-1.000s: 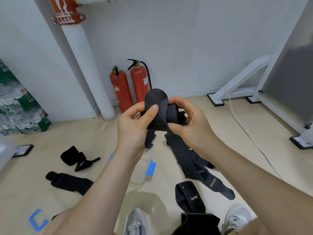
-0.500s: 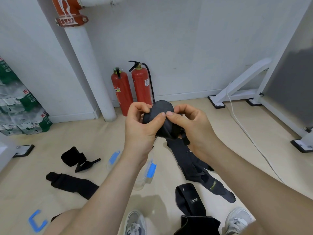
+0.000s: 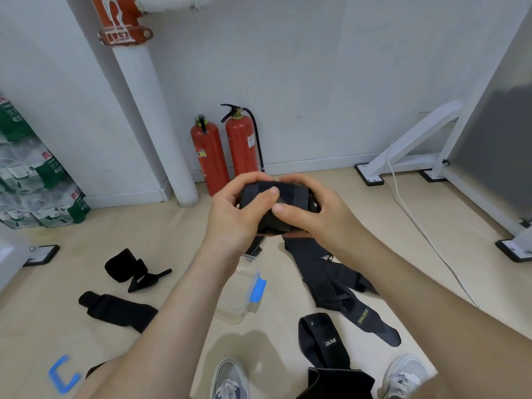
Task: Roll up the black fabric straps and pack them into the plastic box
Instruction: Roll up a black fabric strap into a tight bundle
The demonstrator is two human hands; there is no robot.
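Observation:
A rolled black strap (image 3: 285, 197) is held in the air in front of me. My left hand (image 3: 236, 217) grips its left side with the thumb across the front. My right hand (image 3: 313, 211) grips its right side, thumb pressing the roll. Below my arms the clear plastic box (image 3: 239, 300) with a blue latch stands on the floor, partly hidden by my left forearm. Loose black straps lie around it: a long one (image 3: 331, 277) to the right, a looped one (image 3: 319, 341) near my shoes, a partly rolled one (image 3: 126, 269) and a flat one (image 3: 115, 309) to the left.
Two red fire extinguishers (image 3: 224, 151) stand against the wall beside a white pipe (image 3: 149, 110). Packs of bottled water (image 3: 34, 180) are stacked at the left. A white frame (image 3: 431, 156) and a white cable (image 3: 417, 223) lie at the right. My shoes (image 3: 230, 381) show at the bottom.
The loose flap that stood above my hands has been wrapped down onto the roll. Both hands now close tightly round a compact roll, slightly lower than before.

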